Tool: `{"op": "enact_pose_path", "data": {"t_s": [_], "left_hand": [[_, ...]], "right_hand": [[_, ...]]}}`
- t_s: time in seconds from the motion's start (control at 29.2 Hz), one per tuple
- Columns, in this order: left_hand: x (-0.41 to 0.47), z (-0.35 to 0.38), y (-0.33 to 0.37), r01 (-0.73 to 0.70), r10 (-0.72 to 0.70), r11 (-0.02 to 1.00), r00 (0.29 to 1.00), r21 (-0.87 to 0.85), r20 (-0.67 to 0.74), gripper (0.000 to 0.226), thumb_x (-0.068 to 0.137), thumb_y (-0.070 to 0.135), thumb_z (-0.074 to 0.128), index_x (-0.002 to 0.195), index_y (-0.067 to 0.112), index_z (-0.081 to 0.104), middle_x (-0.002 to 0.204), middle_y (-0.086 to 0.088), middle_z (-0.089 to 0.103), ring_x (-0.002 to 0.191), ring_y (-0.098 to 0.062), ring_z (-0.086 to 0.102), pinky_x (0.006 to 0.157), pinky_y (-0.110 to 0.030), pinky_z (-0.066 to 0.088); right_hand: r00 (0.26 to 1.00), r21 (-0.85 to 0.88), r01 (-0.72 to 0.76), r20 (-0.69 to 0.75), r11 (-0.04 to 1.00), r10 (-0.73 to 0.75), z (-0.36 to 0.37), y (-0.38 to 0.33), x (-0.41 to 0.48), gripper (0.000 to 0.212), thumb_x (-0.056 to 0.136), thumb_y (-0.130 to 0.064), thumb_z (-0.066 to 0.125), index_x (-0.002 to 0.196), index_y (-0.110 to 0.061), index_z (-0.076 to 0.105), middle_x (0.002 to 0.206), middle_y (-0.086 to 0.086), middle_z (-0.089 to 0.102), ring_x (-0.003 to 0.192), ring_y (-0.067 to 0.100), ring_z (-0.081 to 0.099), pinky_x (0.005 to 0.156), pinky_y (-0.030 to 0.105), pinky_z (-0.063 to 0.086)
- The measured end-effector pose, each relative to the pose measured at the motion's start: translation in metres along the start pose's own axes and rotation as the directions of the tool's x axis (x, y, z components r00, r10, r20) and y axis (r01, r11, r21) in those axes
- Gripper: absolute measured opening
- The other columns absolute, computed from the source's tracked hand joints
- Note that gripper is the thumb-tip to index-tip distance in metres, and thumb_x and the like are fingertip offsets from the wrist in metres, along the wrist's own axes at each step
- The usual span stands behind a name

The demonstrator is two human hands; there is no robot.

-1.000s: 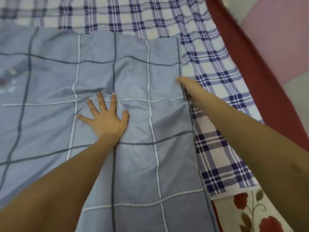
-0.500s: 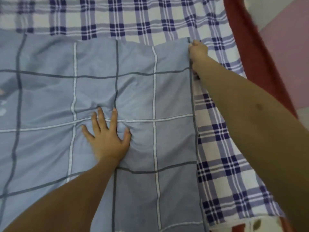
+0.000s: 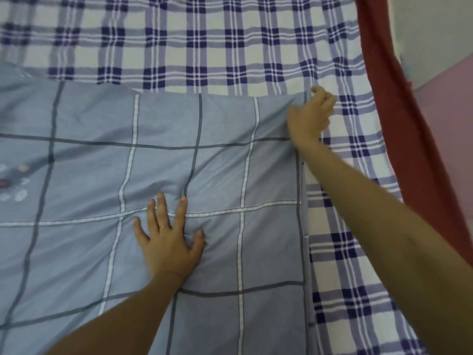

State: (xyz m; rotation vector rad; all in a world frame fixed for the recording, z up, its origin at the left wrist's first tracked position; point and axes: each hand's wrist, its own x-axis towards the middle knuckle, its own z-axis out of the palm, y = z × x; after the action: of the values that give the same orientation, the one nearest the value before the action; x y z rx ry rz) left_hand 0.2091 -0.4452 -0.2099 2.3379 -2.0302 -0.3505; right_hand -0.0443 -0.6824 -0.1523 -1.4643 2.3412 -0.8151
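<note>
Spread fingers [image 3: 180, 216] of the left hand [image 3: 170, 244] press flat on the blue-grey checked fabric cover [image 3: 217, 162], which lies on a blue-and-white plaid bedsheet [image 3: 230, 47]. The right hand [image 3: 311, 116] grips the cover's far right corner (thumb hidden). This looks like the corner-squaring step, and the next move probably calls for a gentle tug to the right.

Blue-grey grid-lined cover [image 3: 217, 162], navy-and-white plaid sheet [image 3: 204, 47], dark red border [image 3: 384, 98], perhaps cloth.
</note>
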Motion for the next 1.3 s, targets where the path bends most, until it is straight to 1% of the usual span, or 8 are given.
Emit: {"op": "enact_pose_path", "data": {"t_s": [0.07, 0.17, 0.21, 0.34, 0.41, 0.58, 1.03, 1.3], "left_hand": [[-0.002, 0.000, 0.000, -0.003, 0.003, 1.000, 1.000, -0.002, 0.008, 0.075, 0.080, 0.060, 0.031, 0.147, 0.025, 0.032, 0.155, -0.018, 0.019, 0.141, -0.037, 0.018, 0.110, -0.059, 0.007], [0.001, -0.001, -0.001, 0.002, -0.002, 1.000, 1.000, -0.006, 0.011, 0.075, 0.080, 0.060, 0.032, 0.146, 0.024, 0.033, 0.154, -0.019, 0.021, 0.140, -0.038, 0.020, 0.109, -0.061, 0.010], [0.001, -0.001, 0.000, 0.000, 0.000, 1.000, 1.000, -0.008, 0.010, 0.075, 0.080, 0.060, 0.032, 0.147, 0.025, 0.032, 0.154, -0.019, 0.021, 0.140, -0.039, 0.020, 0.109, -0.062, 0.010], [0.000, -0.003, 0.000, 0.000, 0.000, 1.000, 1.000, -0.010, 0.018, 0.079, 0.079, 0.063, 0.031, 0.148, 0.025, 0.029, 0.155, -0.016, 0.018, 0.141, -0.037, 0.020, 0.110, -0.060, 0.009], [0.000, -0.002, 0.000, 0.004, -0.003, 1.000, 1.000, -0.029, 0.017, 0.080, 0.078, 0.064, 0.032, 0.148, 0.023, 0.030, 0.155, -0.016, 0.018, 0.141, -0.037, 0.020, 0.111, -0.059, 0.008], [0.003, -0.003, -0.002, -0.003, 0.003, 1.000, 0.999, -0.008, 0.042, 0.082, 0.078, 0.065, 0.032, 0.148, 0.023, 0.030, 0.154, -0.017, 0.020, 0.140, -0.037, 0.020, 0.110, -0.060, 0.009], [0.004, 0.001, -0.006, -0.009, 0.009, 1.000, 1.000, -0.012, 0.024, 0.081, 0.078, 0.064, 0.033, 0.149, 0.026, 0.024, 0.156, -0.016, 0.015, 0.142, -0.036, 0.015, 0.110, -0.061, 0.009], [0.006, 0.001, -0.006, -0.010, 0.010, 1.000, 1.000, -0.021, 0.018, 0.080, 0.078, 0.065, 0.031, 0.148, 0.027, 0.024, 0.156, -0.016, 0.015, 0.141, -0.037, 0.016, 0.111, -0.061, 0.007]], "right_hand": [[0.838, 0.071, 0.535, 0.082, 0.842, -0.539, 0.008, -0.008, -0.058, 0.045, 0.088, -0.026, 0.051, 0.131, -0.015, 0.044, 0.136, 0.013, 0.045, 0.126, 0.030, 0.042, 0.103, 0.051, 0.036], [-0.117, 0.188, 0.982, 0.558, -0.012, -0.821, 0.029, 0.011, -0.103, 0.053, 0.094, -0.049, 0.034, 0.144, -0.033, 0.032, 0.149, 0.003, 0.039, 0.139, 0.035, 0.028, 0.108, 0.067, 0.013], [-0.172, 0.172, 0.982, 0.644, -0.078, -0.746, 0.032, 0.016, -0.093, 0.057, 0.094, -0.056, 0.028, 0.147, -0.036, 0.025, 0.154, 0.000, 0.031, 0.143, 0.034, 0.021, 0.107, 0.070, 0.006], [0.689, -0.426, 0.675, 0.655, 0.603, -0.309, 0.048, 0.003, 0.001, 0.065, 0.093, -0.066, 0.016, 0.149, -0.041, -0.005, 0.159, -0.007, -0.008, 0.146, 0.035, -0.007, 0.105, 0.074, -0.004], [0.824, -0.550, 0.461, 0.556, 0.696, -0.106, 0.051, -0.020, 0.028, 0.064, 0.096, -0.061, 0.016, 0.151, -0.034, -0.003, 0.160, -0.004, -0.007, 0.145, 0.035, -0.004, 0.105, 0.071, -0.006], [0.677, -0.241, 0.677, 0.574, 0.695, -0.460, 0.078, -0.073, -0.015, 0.080, 0.090, -0.058, 0.045, 0.151, -0.018, 0.012, 0.152, 0.010, 0.027, 0.142, 0.028, 0.019, 0.116, 0.051, 0.001], [0.879, 0.016, 0.437, 0.207, 0.899, -0.430, 0.107, -0.084, -0.024, 0.027, 0.092, -0.038, 0.050, 0.113, -0.024, 0.060, 0.120, -0.005, 0.057, 0.122, 0.018, 0.046, 0.112, 0.040, 0.011], [0.084, 0.074, 0.983, 0.636, 0.169, -0.767, 0.013, 0.047, -0.121, 0.060, 0.096, -0.058, 0.025, 0.150, -0.034, 0.015, 0.158, 0.000, 0.017, 0.146, 0.030, 0.013, 0.112, 0.064, 0.002]]}}
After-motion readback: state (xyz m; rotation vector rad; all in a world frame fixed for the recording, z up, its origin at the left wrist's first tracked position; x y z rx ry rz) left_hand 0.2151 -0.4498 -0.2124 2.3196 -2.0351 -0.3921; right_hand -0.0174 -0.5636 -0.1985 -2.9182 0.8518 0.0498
